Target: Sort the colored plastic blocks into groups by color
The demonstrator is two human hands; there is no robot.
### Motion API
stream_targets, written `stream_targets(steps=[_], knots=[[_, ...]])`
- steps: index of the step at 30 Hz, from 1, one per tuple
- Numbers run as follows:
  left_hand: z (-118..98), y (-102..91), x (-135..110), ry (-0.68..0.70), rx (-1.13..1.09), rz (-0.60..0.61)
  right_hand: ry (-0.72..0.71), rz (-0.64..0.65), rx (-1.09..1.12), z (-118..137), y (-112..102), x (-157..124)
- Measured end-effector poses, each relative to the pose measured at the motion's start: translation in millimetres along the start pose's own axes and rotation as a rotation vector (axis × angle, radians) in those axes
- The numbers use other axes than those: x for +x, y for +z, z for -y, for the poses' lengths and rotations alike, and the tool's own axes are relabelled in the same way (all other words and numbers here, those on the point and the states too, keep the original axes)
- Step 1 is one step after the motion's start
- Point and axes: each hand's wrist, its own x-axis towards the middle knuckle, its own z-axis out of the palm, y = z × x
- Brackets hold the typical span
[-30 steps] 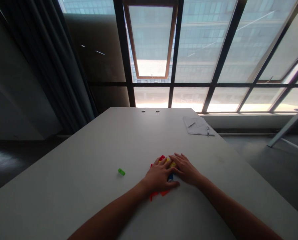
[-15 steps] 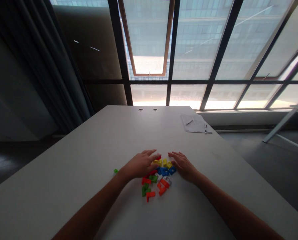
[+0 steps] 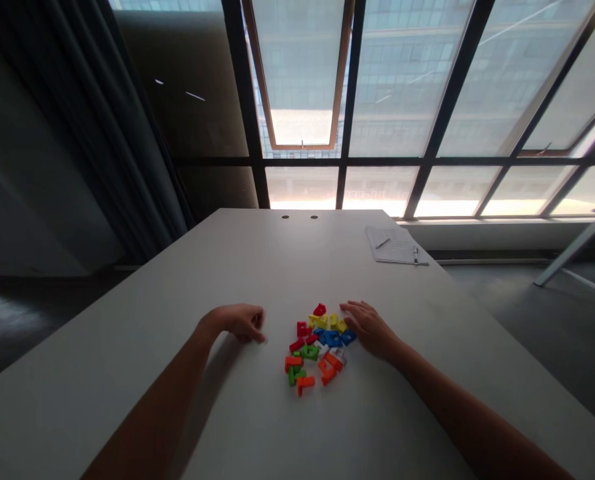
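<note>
A loose pile of small plastic blocks [image 3: 310,352] in red, yellow, blue, green, orange and white lies between my hands. To its left, my left hand [image 3: 240,323] is low over the table with its fingers curled in. Whatever those fingers may hold is hidden from view. My right hand [image 3: 370,328] rests at the pile's right edge, fingers stretched out and holding nothing. Its fingertips are close to a yellow block [image 3: 341,325] and a blue block [image 3: 348,337].
The blocks lie on a long white table [image 3: 267,260]. Papers [image 3: 390,245] with pens on them lie at the far right edge. Beyond stand large windows [image 3: 382,87], with a dark curtain [image 3: 87,113] on the left.
My left hand has moved left, away from the pile, and its fingers have curled. It now covers where a lone green block lay. My right hand has stayed nearly in place.
</note>
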Motion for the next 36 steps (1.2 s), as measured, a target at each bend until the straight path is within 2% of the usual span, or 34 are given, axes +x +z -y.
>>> stream_targets(steps=[5, 8, 9, 10, 11, 14, 15, 16, 19, 23, 29, 32, 36], knots=[[-38.0, 19.4, 13.0, 0.131, -0.166, 0.13, -0.02, -0.105, 0.126, -0.7, 0.1, 0.4], [-47.7, 25.7, 19.7, 0.237, -0.288, 0.239, 0.034, -0.223, 0.272, -3.3, -3.9, 0.8], [-47.3, 27.4, 21.9, 0.258, -0.303, 0.231, 0.065, -0.259, 0.314, -4.8, -5.9, 0.6], [-45.4, 29.2, 24.1, 0.26, -0.283, 0.168, 0.092, -0.285, 0.348, -6.3, -8.4, 0.2], [-42.1, 31.2, 26.5, 0.24, -0.221, 0.046, 0.105, -0.294, 0.379, -7.7, -11.1, -0.6], [-28.2, 37.9, 34.8, 0.104, 0.103, -0.404, 0.036, -0.217, 0.437, -8.5, -19.4, -4.2], [-23.5, 40.1, 37.5, 0.065, 0.187, -0.483, -0.007, -0.176, 0.432, -7.3, -21.3, -5.5], [-19.5, 42.2, 40.0, 0.037, 0.24, -0.51, -0.046, -0.142, 0.409, -5.4, -22.4, -6.8], [-12.9, 47.0, 44.5, 0.01, 0.287, -0.487, -0.122, -0.1, 0.237, 1.4, -20.6, -9.0], [-14.2, 49.6, 44.3, 0.024, 0.308, -0.489, -0.162, -0.125, -0.048, -0.7, -13.9, -7.0], [-15.0, 50.0, 45.5, 0.02, 0.314, -0.487, -0.022, -0.266, -0.151, -30.7, -16.4, -1.6], [-14.6, 50.0, 46.5, 0.026, 0.314, -0.487, 0.022, -0.245, -0.22, -39.1, -16.5, -1.2], [-15.0, 49.8, 46.5, 0.031, 0.316, -0.491, 0.134, -0.166, -0.35, -38.1, -12.0, -0.9]])
